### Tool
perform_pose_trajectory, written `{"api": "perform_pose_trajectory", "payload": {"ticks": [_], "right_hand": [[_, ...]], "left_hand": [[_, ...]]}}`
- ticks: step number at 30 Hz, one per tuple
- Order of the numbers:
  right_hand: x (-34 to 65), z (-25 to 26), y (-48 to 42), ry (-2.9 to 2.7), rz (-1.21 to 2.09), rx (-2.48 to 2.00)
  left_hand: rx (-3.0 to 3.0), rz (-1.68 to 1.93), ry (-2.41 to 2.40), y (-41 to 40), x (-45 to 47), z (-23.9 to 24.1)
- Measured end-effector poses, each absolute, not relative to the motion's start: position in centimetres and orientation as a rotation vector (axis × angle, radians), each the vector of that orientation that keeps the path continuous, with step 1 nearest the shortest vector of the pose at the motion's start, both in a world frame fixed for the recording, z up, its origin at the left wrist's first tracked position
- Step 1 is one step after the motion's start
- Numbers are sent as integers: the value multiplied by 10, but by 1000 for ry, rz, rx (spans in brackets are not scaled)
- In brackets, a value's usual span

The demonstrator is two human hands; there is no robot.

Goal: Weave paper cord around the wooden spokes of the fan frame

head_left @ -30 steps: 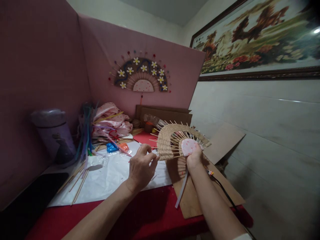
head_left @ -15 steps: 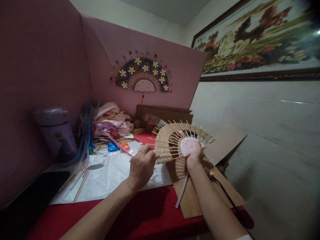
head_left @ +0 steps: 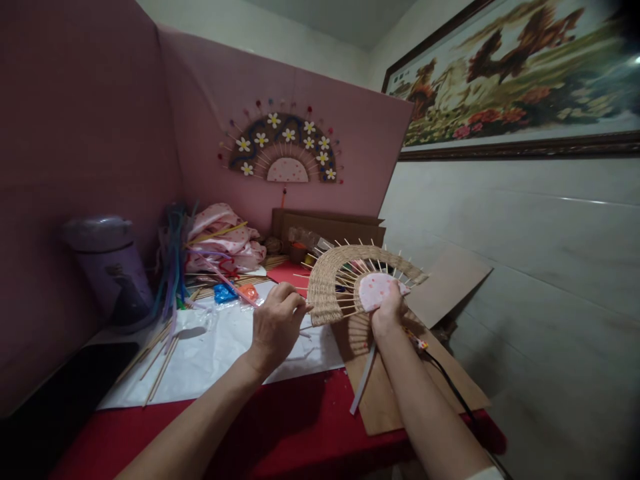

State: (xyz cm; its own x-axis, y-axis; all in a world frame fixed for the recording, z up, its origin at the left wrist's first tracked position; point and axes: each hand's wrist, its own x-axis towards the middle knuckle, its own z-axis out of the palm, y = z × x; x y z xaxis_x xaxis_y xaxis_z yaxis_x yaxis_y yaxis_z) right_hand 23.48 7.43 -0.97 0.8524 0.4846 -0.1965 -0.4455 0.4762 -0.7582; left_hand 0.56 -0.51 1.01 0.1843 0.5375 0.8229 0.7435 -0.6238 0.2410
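Right hand (head_left: 387, 313) grips the woven fan (head_left: 333, 287) by its pink hub, up between both hands, left hand (head_left: 275, 327) pinching a spoke tip at its near edge: mid-weave, I'd say, and threading past those spokes wants a steady hold.

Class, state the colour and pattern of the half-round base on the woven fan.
The half-round base is pink with small dots; head view.
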Motion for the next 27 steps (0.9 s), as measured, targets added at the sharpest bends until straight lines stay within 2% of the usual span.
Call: {"api": "perform_pose_trajectory", "payload": {"ticks": [27], "right_hand": [[231, -1, 66, -39, 455, -920]], "left_hand": [[-2425, -1119, -1383, -9, 7, 6]]}}
